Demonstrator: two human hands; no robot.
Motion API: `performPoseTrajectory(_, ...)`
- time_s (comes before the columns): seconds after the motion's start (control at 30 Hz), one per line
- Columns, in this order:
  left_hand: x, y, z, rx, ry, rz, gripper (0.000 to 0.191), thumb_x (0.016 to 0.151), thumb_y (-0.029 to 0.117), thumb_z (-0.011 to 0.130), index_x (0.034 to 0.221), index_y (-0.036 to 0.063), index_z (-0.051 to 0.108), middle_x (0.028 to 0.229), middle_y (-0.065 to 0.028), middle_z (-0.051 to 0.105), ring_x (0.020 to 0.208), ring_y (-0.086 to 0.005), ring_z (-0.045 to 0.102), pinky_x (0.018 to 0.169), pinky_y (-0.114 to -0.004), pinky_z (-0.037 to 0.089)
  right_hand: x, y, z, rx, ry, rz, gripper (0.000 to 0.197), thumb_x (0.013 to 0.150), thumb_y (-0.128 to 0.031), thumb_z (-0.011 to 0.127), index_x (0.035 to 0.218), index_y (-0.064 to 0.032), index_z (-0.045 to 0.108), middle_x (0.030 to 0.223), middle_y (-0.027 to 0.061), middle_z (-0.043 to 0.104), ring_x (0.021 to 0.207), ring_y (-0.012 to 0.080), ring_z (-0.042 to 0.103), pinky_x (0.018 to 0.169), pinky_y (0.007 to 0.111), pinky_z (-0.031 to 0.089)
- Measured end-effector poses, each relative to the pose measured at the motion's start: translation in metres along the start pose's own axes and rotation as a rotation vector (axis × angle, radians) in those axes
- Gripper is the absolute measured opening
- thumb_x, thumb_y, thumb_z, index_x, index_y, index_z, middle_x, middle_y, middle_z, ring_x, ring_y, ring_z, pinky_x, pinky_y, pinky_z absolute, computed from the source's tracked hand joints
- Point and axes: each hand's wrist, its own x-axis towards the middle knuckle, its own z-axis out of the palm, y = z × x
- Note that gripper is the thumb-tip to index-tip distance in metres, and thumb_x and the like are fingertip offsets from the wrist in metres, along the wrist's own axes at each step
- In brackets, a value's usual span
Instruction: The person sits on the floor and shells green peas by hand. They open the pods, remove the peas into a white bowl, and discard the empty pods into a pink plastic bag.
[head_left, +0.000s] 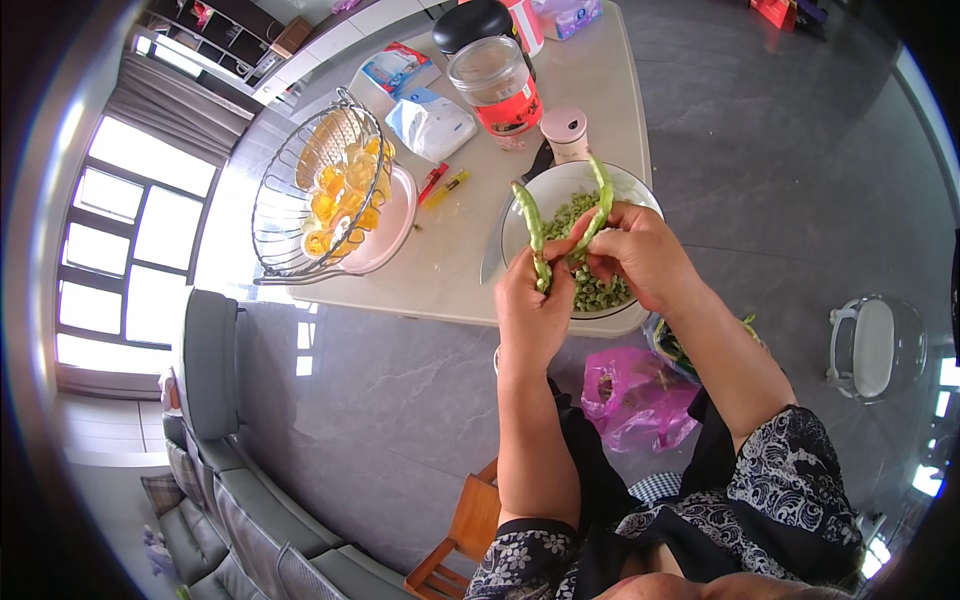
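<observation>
My left hand (534, 300) grips a green bean pod (531, 214), which points up past the thumb and fingers. A second green pod piece (602, 184) is pinched in my right hand (641, 251), its lower end close to the left fingertips. Whether the two pieces are joined is hidden by my fingers. Both hands are over a white bowl (551, 187) with a dark rim at the table corner. Shelled green beans (600, 296) lie in the bowl, partly covered by my hands.
A kitchen knife (492, 251) lies left of the bowl on the table (450, 277). Behind stand a pink-lidded cup (564, 129) and a clear jar (495, 82). A wire basket (277, 199) of jelly cups is at the left. Below hangs a pink plastic bag (637, 405).
</observation>
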Motion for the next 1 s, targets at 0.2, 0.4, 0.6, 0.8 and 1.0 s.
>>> performPoseTrajectory(0.2, 0.001, 0.001, 0.004, -0.066, 0.078, 0.046, 0.018, 0.077, -0.002, 0.054, 0.094, 0.0000, 0.060, 0.079, -0.0084, 0.062, 0.067, -0.0125, 0.057, 0.064, -0.025, 0.045, -0.001, 0.001, 0.000, -0.133, 0.033, -0.019, 0.017, 0.078, 0.002, 0.050, 0.092, 0.0045, 0.059, 0.072, 0.0063, 0.058, 0.059, 0.0104, 0.053, 0.052, 0.024, 0.043)
performPoseTrajectory(0.4, 0.002, -0.003, -0.001, -0.090, 0.102, 0.038, 0.017, 0.076, -0.002, 0.055, 0.092, -0.0001, 0.059, 0.077, -0.0063, 0.062, 0.067, -0.0094, 0.055, 0.064, -0.024, 0.044, -0.004, -0.005, 0.002, -0.492, 0.038, -0.231, 0.022, 0.078, 0.005, 0.049, 0.097, 0.0043, 0.062, 0.091, 0.0089, 0.064, 0.086, 0.0132, 0.059, 0.077, 0.026, 0.047)
performPoseTrajectory(0.6, 0.002, -0.002, -0.003, -0.035, 0.097, 0.022, 0.019, 0.074, -0.003, 0.055, 0.092, -0.0006, 0.059, 0.076, -0.0058, 0.061, 0.066, -0.0089, 0.053, 0.063, -0.023, 0.044, 0.002, 0.006, -0.005, -0.459, -0.023, -0.386, 0.026, 0.074, 0.007, 0.052, 0.097, 0.0008, 0.063, 0.094, 0.0086, 0.064, 0.086, 0.0136, 0.060, 0.078, 0.026, 0.047)
performPoseTrajectory(0.8, 0.000, -0.007, -0.010, -0.166, 0.074, -0.028, 0.019, 0.074, -0.007, 0.056, 0.092, -0.0017, 0.059, 0.080, -0.0052, 0.061, 0.068, -0.0091, 0.054, 0.064, -0.022, 0.044, -0.001, 0.003, -0.001, -0.563, 0.039, -0.333, 0.022, 0.076, 0.007, 0.053, 0.095, 0.0022, 0.063, 0.090, 0.0082, 0.064, 0.084, 0.0141, 0.060, 0.077, 0.027, 0.048)
performPoseTrajectory(1.0, 0.000, -0.002, -0.015, -0.253, -0.011, -0.131, 0.020, 0.076, -0.006, 0.061, 0.096, -0.0039, 0.059, 0.082, -0.0044, 0.060, 0.073, -0.0086, 0.055, 0.065, -0.021, 0.044, -0.004, -0.005, 0.000, -0.334, 0.000, -0.157, 0.013, 0.083, -0.002, 0.057, 0.094, 0.0025, 0.061, 0.079, 0.0055, 0.061, 0.063, 0.0058, 0.053, 0.053, 0.019, 0.043)
